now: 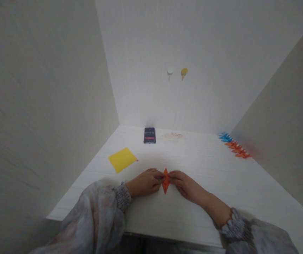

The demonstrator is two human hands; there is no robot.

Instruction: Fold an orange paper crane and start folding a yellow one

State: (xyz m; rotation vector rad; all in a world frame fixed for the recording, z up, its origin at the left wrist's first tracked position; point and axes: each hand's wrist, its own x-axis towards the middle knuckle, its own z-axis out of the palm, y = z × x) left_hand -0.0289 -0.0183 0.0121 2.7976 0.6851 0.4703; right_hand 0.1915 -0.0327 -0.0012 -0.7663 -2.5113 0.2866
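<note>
A piece of orange origami paper (pixel 165 186), folded into a narrow diamond, lies on the white table between my hands. My left hand (pixel 148 182) has its fingers closed on the diamond's left edge. From the other side, my right hand (pixel 185 182) holds the right edge with its fingertips. The diamond's points stick out above and below the fingers, and its middle is partly covered by them. Beyond my left hand lies a yellow paper sheet (pixel 122 159), with a small orange bit at its right corner.
A phone (pixel 149 135) lies near the back wall. Along the right wall runs a row of folded paper figures, blue ones (pixel 225 137) behind several orange ones (pixel 237 149). Two hooks, one white (pixel 170 71) and one yellow (pixel 184 72), are on the back wall.
</note>
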